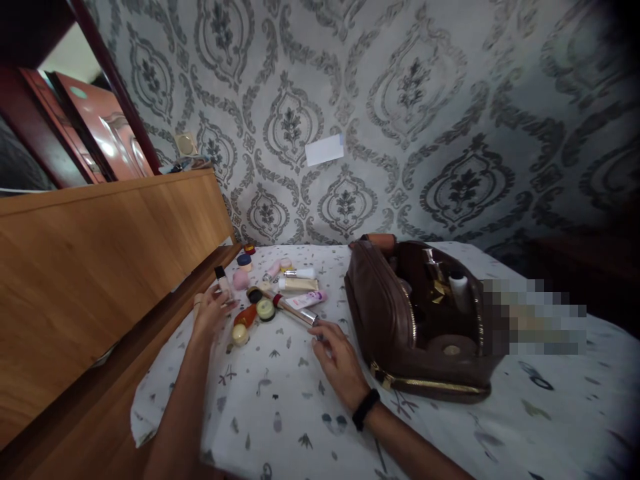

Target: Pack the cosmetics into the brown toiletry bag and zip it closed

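Observation:
My left hand (213,312) is at the left of a group of cosmetics, its fingers closed around a small bottle with a black cap (223,281). Between the fingertips of my right hand (340,357) is the near end of a slim silver tube with a dark red band (299,311). Close to it lie a white and pink squeeze tube (306,299), a cream tube (299,285) and a jar with a pale green top (265,309). Nearer my left hand are a round cream-coloured jar (241,335), an orange-brown item (245,316) and a pink sponge (241,279).
A brown leather bag (380,300) stands unzipped at the right, with bottles inside, including a white one (459,291). The patterned sheet (280,413) covers the bed. A wooden board (115,247) borders the left side; a patterned wall (320,100) rises behind.

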A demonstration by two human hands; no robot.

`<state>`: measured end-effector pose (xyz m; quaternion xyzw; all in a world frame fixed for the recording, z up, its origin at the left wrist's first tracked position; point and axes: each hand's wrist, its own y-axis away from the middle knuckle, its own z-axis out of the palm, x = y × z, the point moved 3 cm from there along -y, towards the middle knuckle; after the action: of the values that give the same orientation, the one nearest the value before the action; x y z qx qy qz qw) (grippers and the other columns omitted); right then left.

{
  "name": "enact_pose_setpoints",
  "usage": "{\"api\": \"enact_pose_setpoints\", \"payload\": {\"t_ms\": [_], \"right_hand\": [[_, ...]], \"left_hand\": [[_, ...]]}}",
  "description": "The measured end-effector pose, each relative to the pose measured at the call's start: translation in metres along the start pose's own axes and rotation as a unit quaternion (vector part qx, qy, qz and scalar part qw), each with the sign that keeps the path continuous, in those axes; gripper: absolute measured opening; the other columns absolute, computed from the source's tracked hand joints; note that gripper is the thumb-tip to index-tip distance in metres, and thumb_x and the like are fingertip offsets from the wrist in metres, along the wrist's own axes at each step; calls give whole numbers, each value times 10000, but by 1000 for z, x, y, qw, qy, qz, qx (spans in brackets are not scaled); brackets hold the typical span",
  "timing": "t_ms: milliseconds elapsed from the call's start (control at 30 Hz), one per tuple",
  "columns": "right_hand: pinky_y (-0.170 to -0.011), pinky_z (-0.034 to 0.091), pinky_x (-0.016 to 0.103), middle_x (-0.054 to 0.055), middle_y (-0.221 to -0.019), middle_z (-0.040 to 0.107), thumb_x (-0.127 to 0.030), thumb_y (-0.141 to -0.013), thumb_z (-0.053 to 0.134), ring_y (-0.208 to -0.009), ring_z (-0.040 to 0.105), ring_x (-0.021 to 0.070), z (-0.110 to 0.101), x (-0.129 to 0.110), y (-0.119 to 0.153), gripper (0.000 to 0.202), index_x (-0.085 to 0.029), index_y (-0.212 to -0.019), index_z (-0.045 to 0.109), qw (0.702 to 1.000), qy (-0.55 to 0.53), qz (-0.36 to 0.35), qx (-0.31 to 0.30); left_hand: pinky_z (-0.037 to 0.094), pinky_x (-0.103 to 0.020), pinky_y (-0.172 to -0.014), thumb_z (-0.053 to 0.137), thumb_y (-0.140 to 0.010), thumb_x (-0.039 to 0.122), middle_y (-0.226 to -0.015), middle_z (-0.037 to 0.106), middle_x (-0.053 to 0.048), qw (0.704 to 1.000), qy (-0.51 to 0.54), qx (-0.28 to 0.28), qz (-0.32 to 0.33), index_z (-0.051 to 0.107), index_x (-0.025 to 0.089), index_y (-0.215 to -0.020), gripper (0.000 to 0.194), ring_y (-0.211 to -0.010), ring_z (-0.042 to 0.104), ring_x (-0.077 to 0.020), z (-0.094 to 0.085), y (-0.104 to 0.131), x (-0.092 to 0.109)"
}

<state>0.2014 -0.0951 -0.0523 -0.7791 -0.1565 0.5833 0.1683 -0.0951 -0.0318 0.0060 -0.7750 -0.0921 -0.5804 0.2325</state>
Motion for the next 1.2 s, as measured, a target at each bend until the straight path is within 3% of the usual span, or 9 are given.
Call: {"api": "enact_pose_setpoints", "payload": {"t_ms": [67,133,200,300,400,567,667,867,1200], "right_hand": [[-783,546,346,120,-1107,631,-327,-866,496,-1030,621,247,-2,-8,0,227,-205,-933,675,1000,-22,-6,-1],[-744,542,316,110,-1072,628,-367,-892,496,-1008,617,232,-2,-17,1,241,-199,-959,656,998,-54,-9,-19],[-720,542,296,103,-1061,616,-409,-904,508,-988,615,217,0,-22,2,282,-193,-1042,625,994,-102,-1,-44],[-685,551,285,86,-1010,613,-467,-885,549,-911,621,197,5,-17,2,347,-185,-1085,578,981,-178,40,-72],[-617,545,270,55,-917,613,-516,-846,592,-772,607,165,10,-4,0,373,-186,-1014,548,968,-224,96,-65],[-560,530,242,74,-1090,584,-457,-797,654,-816,612,162,11,1,0,445,-199,-1125,499,965,-238,99,-45],[-476,471,221,40,-923,603,-440,-827,604,-681,612,144,11,-4,0,405,-182,-1127,521,969,-215,95,-75],[-503,427,219,-10,-740,582,-406,-819,612,-580,566,119,8,-6,0,324,-167,-1037,581,981,-156,93,-70],[-524,462,235,28,-884,646,-449,-813,619,-587,576,117,9,-13,2,397,-152,-1075,614,982,-128,100,-98]], "left_hand": [[587,-388,-809,657,-798,334,-970,674,-68,987,128,-92,-23,589,161,-1057,319,-833,668,-180,20,15,12],[575,-391,-829,769,-714,315,-989,680,-60,940,268,-207,-49,602,166,-1076,425,-860,665,-191,49,37,26],[564,-370,-804,844,-622,267,-983,687,-52,903,325,-274,-54,606,171,-1060,507,-837,666,-192,76,61,39],[527,-317,-812,856,-606,248,-964,696,-48,884,332,-327,-41,617,177,-1072,528,-863,661,-190,105,90,48],[502,-288,-806,863,-585,254,-935,694,-41,899,299,-318,-28,636,172,-1002,482,-873,647,-187,113,101,45],[509,-297,-785,842,-629,323,-952,700,-59,906,260,-333,-34,650,167,-1034,474,-868,647,-197,110,105,33],[517,-287,-736,812,-684,368,-941,702,-65,905,235,-354,-20,654,168,-1102,490,-846,646,-195,112,108,30],[511,-279,-805,734,-760,485,-1098,677,-55,932,287,-218,-30,651,220,-1093,433,-967,643,-185,108,99,25],[546,-276,-684,576,-852,617,-941,653,-37,959,219,-180,-13,569,229,-1071,445,-846,662,-190,105,101,12]]}}
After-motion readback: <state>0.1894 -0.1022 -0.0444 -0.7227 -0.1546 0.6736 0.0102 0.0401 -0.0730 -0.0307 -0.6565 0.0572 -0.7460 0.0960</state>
